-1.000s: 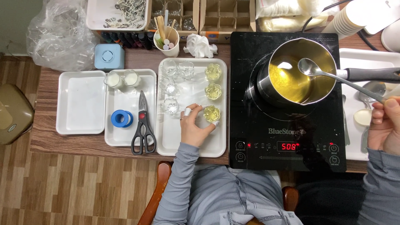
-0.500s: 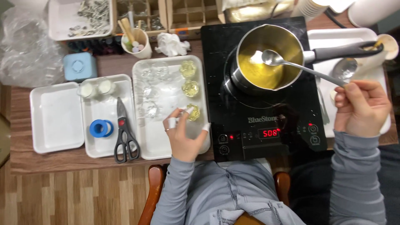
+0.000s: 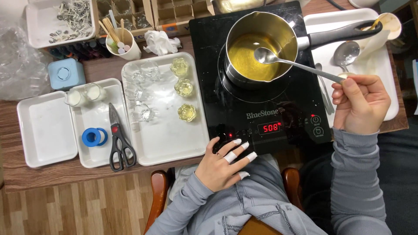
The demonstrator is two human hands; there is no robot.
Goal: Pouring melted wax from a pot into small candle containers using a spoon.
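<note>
My right hand [image 3: 360, 103] holds a long metal spoon [image 3: 292, 63] by its handle, with the bowl over a steel saucepan [image 3: 260, 45] of yellow liquid on a black induction cooker [image 3: 257, 109]. My left hand [image 3: 223, 162], with white tape on several fingertips, rests open at the cooker's front left corner by the control panel. Three small glass cups of yellow liquid [image 3: 186, 112] stand in a column on a white tray [image 3: 170, 139], with several empty clear cups [image 3: 141, 112] to their left.
Scissors [image 3: 116, 138], a blue tape roll [image 3: 93, 137] and two white-filled cups [image 3: 82, 95] sit on trays [image 3: 45, 130] at left. A cup of sticks [image 3: 121, 43], a blue box [image 3: 64, 74], crumpled tissue [image 3: 160, 42] and cardboard dividers line the back. Spoons lie on the right tray [image 3: 370, 61].
My left hand let go of the nearest yellow-filled cup and moved right to the cooker's front corner. The view shifted, and my right hand kept the spoon over the pan.
</note>
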